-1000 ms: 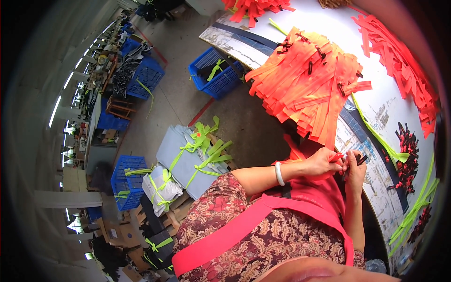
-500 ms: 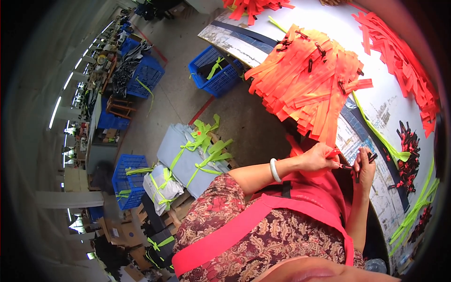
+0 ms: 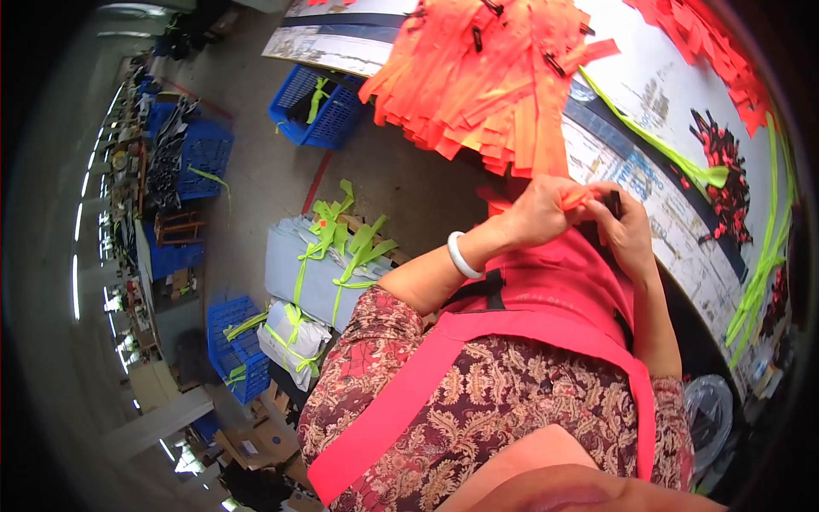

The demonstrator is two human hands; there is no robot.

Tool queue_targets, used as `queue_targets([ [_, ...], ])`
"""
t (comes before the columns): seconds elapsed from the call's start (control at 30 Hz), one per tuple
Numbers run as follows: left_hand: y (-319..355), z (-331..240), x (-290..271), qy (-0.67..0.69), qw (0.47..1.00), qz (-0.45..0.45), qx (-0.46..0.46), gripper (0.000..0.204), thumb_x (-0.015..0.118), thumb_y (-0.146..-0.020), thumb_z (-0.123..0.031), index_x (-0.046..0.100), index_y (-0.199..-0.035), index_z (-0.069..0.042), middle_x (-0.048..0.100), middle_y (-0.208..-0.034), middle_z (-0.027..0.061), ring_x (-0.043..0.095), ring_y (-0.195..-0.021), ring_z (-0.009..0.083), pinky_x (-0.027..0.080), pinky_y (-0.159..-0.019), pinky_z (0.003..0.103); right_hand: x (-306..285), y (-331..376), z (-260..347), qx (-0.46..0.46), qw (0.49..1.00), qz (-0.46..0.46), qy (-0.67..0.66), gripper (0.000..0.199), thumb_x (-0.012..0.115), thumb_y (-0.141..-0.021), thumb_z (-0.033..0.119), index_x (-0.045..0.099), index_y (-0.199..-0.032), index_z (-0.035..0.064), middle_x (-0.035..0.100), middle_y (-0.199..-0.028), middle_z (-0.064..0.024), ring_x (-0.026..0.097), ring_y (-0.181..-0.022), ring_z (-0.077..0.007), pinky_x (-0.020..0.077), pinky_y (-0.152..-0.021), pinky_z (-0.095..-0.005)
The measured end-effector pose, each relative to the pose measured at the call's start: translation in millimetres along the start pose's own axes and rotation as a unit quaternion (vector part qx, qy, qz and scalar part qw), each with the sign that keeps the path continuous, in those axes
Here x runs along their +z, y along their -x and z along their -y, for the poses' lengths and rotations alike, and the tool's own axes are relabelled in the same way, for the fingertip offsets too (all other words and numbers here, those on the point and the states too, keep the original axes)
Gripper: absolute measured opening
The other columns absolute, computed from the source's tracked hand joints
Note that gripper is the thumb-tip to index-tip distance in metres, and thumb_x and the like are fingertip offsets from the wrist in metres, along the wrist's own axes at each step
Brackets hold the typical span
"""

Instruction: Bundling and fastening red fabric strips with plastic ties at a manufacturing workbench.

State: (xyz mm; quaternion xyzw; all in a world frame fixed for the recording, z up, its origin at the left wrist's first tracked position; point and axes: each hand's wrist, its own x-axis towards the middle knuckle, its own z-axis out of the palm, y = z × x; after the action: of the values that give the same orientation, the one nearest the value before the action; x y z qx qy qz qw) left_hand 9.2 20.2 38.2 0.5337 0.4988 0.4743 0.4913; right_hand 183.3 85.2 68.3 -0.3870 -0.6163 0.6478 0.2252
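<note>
My left hand (image 3: pixel 539 212), with a white bangle on its wrist, is closed on the end of an orange zipper-like strip (image 3: pixel 573 198). Against it, my right hand (image 3: pixel 630 232) pinches a small black pull-like piece (image 3: pixel 612 203). The hands almost touch, in front of my red apron (image 3: pixel 554 277), and the fingers hide where strip and piece meet. Just beyond them, a thick bundle of orange strips (image 3: pixel 478 94) with black pieces on it hangs over the table edge. A heap of small black and red pieces (image 3: pixel 723 183) lies on the table to the right.
Lime-green ties (image 3: pixel 763 273) lie along the right of the white table (image 3: pixel 614 158). More red-orange strips (image 3: pixel 725 51) are at its far right. Left on the floor stand a blue basket (image 3: pixel 311 111), another blue basket (image 3: pixel 223 346) and a grey bundle tied in green (image 3: pixel 286 256).
My hands have come closer together, and the black piece between them is now mostly covered by fingers. The whole view has shifted, so the table and bundle sit higher and further left.
</note>
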Motion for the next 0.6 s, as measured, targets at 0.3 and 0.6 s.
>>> queue_targets([
  [0.3,3.0,14.9,5.0,0.07,0.996,-0.026,-0.051,0.014,0.063,-0.09,-0.007,0.068,-0.099,0.002,0.064,-0.076,-0.0001,0.053,-0.067,0.004,0.044,-0.059,0.02,-7.5,3.3,-17.9,0.049,0.993,0.045,-0.101,0.023,0.061,-0.093,0.019,0.064,-0.11,0.0026,0.063,-0.078,0.0008,0.048,-0.06,-0.0015,0.0394,-0.053,-0.0153],
  [0.6,5.7,10.0,0.0,0.149,0.982,-0.033,-0.109,0.014,0.064,-0.089,-0.005,0.07,-0.099,0.003,0.07,-0.088,0.0045,0.063,-0.079,0.0086,0.05,-0.072,0.021,-8.8,5.5,-29.6,0.048,0.986,0.031,-0.159,0.027,0.06,-0.094,0.019,0.062,-0.112,-0.0013,0.068,-0.09,-0.0028,0.046,-0.057,-0.0025,0.0381,-0.055,-0.0156],
])
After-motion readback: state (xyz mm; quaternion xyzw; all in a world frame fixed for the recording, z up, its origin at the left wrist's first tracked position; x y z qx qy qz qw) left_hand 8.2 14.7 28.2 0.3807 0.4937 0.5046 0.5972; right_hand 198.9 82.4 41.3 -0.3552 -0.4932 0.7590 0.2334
